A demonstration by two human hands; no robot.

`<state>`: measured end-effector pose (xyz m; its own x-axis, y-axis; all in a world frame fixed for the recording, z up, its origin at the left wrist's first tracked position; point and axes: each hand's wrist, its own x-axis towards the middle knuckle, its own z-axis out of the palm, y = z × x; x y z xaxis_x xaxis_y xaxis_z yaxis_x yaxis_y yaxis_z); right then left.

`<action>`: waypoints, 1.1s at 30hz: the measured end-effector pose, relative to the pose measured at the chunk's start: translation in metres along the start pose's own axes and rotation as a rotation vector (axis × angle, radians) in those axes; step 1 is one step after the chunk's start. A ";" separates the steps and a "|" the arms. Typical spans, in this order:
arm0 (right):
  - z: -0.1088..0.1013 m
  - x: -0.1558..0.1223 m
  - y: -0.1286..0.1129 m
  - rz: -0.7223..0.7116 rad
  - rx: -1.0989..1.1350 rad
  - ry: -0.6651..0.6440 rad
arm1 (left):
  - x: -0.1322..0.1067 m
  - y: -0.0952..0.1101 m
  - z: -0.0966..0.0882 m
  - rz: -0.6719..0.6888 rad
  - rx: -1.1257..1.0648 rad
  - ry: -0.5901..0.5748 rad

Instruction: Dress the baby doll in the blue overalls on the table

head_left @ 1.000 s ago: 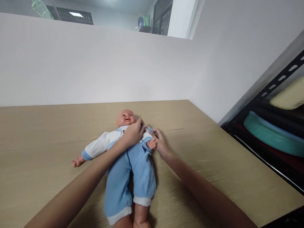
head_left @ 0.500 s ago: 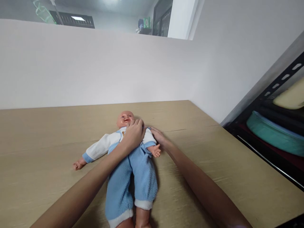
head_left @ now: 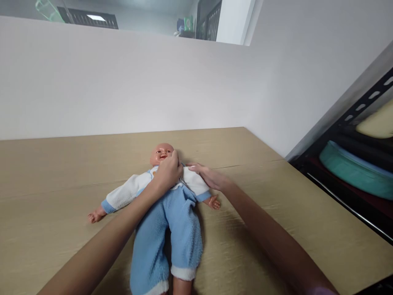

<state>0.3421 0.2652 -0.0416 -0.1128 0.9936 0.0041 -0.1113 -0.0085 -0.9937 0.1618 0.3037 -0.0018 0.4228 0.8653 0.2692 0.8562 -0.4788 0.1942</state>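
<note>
A baby doll [head_left: 162, 155] lies on its back on the wooden table, head away from me. It wears a white top [head_left: 129, 190] with blue cuffs and fuzzy blue trousers [head_left: 184, 229]. My left hand [head_left: 169, 169] is closed at the doll's collar, beside its chin; the fingertips are hidden behind the hand. Against the shoulder and sleeve [head_left: 195, 182] on the right, my right hand [head_left: 209, 176] lies with its fingers stretched out, touching the cloth. The doll's two arms spread out sideways, and its feet are cut off by the lower frame edge.
The wooden table [head_left: 55, 172] meets a white wall [head_left: 123, 86] at the back. On the right stands a black slotted metal rack [head_left: 353, 112] holding a teal basin-like object [head_left: 353, 168] and a cream-coloured item [head_left: 379, 121]. Above the wall is a window-like opening [head_left: 147, 18].
My right hand has shifted from beside the doll's sleeve to on top of it. The doll's arm on that side has swung outward to the right. My left hand has moved slightly left.
</note>
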 end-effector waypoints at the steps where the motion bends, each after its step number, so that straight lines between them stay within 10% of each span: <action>1: -0.009 -0.009 -0.006 0.027 -0.059 -0.063 | -0.001 -0.001 0.000 0.003 0.008 0.003; 7: -0.057 -0.031 -0.053 -0.043 -0.846 -0.241 | -0.008 0.003 -0.008 -0.007 0.085 0.068; 13: -0.062 -0.022 -0.046 -0.133 -1.024 -0.249 | -0.031 -0.007 -0.021 0.040 0.076 0.111; 21: -0.035 -0.061 -0.004 -0.421 -1.255 0.216 | -0.135 -0.080 -0.018 -0.143 -0.494 0.272; 25: -0.002 -0.070 0.003 -0.517 -1.063 0.077 | -0.166 -0.092 -0.007 -0.238 -0.690 0.178; 33: 0.013 -0.064 0.007 -0.342 -0.489 -0.111 | -0.153 -0.088 -0.016 -0.230 -0.659 0.038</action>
<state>0.3355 0.2000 -0.0474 -0.2563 0.9129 0.3178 0.3043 0.3882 -0.8699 0.0177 0.2112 -0.0450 0.2311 0.9556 0.1828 0.5588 -0.2842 0.7791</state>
